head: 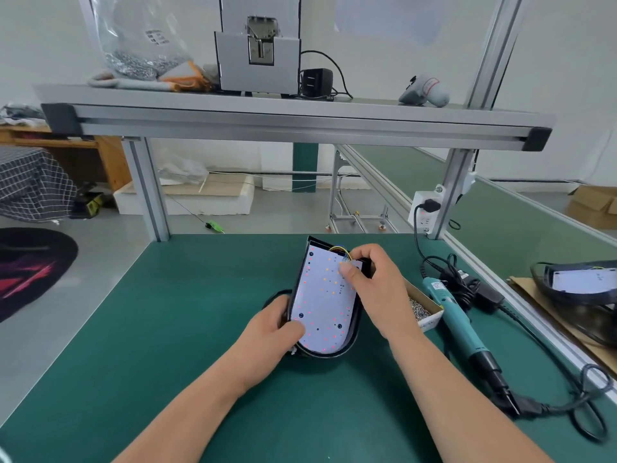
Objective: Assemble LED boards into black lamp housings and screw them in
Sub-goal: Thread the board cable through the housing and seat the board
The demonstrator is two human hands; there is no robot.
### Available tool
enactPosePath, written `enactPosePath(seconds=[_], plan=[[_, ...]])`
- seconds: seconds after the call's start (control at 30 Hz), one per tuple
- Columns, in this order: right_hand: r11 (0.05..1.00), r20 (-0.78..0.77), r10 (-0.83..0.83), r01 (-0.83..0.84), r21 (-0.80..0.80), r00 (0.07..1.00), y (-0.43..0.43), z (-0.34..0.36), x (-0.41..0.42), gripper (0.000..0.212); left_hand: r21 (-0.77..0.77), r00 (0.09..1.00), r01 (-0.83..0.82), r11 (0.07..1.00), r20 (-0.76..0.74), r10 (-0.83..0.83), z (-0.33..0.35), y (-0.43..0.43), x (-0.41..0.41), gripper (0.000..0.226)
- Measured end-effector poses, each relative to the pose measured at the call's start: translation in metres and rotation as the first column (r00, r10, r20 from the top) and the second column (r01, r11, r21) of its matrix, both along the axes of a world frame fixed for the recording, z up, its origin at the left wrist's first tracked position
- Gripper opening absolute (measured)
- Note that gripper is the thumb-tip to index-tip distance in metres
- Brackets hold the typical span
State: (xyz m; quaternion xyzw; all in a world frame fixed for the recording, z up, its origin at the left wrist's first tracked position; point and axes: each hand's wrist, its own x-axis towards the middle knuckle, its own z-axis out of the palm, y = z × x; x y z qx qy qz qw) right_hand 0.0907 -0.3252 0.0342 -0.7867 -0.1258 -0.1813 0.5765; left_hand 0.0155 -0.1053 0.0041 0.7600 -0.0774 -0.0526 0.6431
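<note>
A black lamp housing [352, 339] rests on the green mat in the middle of the bench. A white LED board [322, 295] dotted with red and orange points lies inside it. My left hand [275, 329] grips the housing's near left edge, thumb pressing on the board. My right hand [375, 282] curls over the board's far right corner, thumb on the board, by the yellow and blue wires [340, 250]. A teal electric screwdriver [457, 315] lies to the right on the mat. Beside it stands a small cardboard box of screws [419, 305].
The screwdriver's black cable [591, 406] loops along the right edge of the mat. Another housing with a board [581, 282] sits on cardboard at far right, beyond the conveyor rail. An aluminium shelf [293, 118] spans overhead, carrying a grey machine and a bag of screws.
</note>
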Motion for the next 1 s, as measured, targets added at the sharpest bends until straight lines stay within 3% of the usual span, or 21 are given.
enactPosePath(seconds=[0.17,0.3,0.37,0.5,0.57,0.63,0.7,0.77,0.8,0.83,0.93,1.0], plan=[[0.981,-0.02,0.188,-0.186,0.055,0.982,0.019,0.0,-0.011,0.041,-0.229,0.996,-0.082,0.97,-0.034,0.077,0.003,0.0,0.001,0.047],[0.899,-0.109,0.224,-0.161,0.407,0.969,0.024,0.001,-0.01,0.027,-0.265,0.994,-0.104,0.959,-0.063,0.091,0.001,0.004,0.001,0.05],[0.87,-0.164,0.273,-0.171,0.462,0.948,0.017,0.0,-0.005,0.027,-0.271,0.997,-0.07,0.96,-0.049,0.059,0.0,0.005,0.001,0.048],[0.872,-0.26,0.46,-0.378,0.31,0.849,0.019,-0.007,-0.008,0.044,-0.303,0.999,-0.02,0.953,-0.035,0.009,0.0,0.005,0.0,0.048],[0.855,-0.266,0.506,-0.438,0.277,0.82,0.02,-0.01,-0.011,0.042,-0.324,0.999,-0.004,0.946,-0.036,-0.008,0.0,0.006,0.0,0.048],[0.88,-0.251,0.475,-0.452,0.146,0.844,0.02,-0.006,-0.014,0.037,-0.323,0.999,0.003,0.947,-0.036,-0.015,0.0,0.006,0.0,0.049],[0.916,-0.214,0.384,-0.4,-0.033,0.898,0.023,-0.005,-0.012,0.047,-0.319,0.999,0.01,0.948,-0.036,-0.022,0.0,0.005,0.0,0.05],[0.896,-0.073,0.326,-0.333,-0.293,0.942,0.028,-0.005,-0.009,0.051,-0.32,0.999,0.021,0.947,-0.031,-0.032,-0.001,0.005,0.0,0.05],[0.9,-0.083,0.301,-0.312,-0.304,0.95,0.033,-0.002,-0.012,0.059,-0.324,0.999,0.023,0.946,-0.027,-0.034,-0.001,0.006,-0.001,0.05],[0.93,-0.166,0.298,-0.325,-0.173,0.94,0.038,0.0,-0.011,0.065,-0.33,0.999,0.023,0.944,-0.023,-0.032,-0.001,0.006,-0.001,0.05],[0.937,-0.311,0.344,-0.347,0.045,0.886,0.043,-0.001,-0.011,0.046,-0.351,1.0,0.011,0.936,-0.023,-0.02,0.0,0.005,-0.001,0.05],[0.935,-0.37,0.348,-0.348,0.068,0.862,0.043,0.001,-0.009,0.046,-0.359,0.999,0.009,0.933,-0.027,-0.02,0.0,0.005,-0.001,0.049]])
